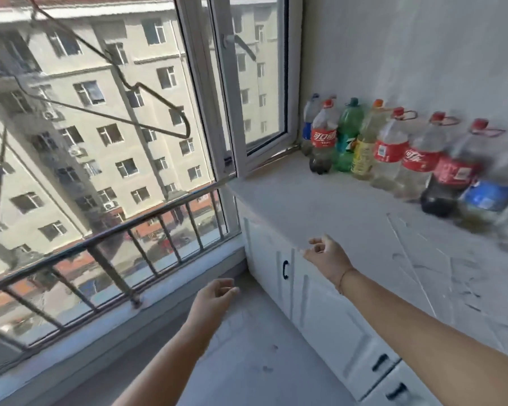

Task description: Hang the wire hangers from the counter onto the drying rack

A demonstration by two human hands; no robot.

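So, one wire hanger [115,119] hangs high to the left of the counter [320,206], against the window [71,177]. Its hook runs off the top edge, so the rack isn't visible. More hangers [408,259] seem to lie flat on the counter's near right part, too blurred to count. The step is probably reaching for the next one: best to pinch a single wire near its hook so the others don't tangle. The right hand [326,253] hovers over the counter's front edge, fingers loosely curled, holding nothing. The left hand [217,294] is off the counter's left, half-curled, empty. Bottles [393,148] line the counter's back.
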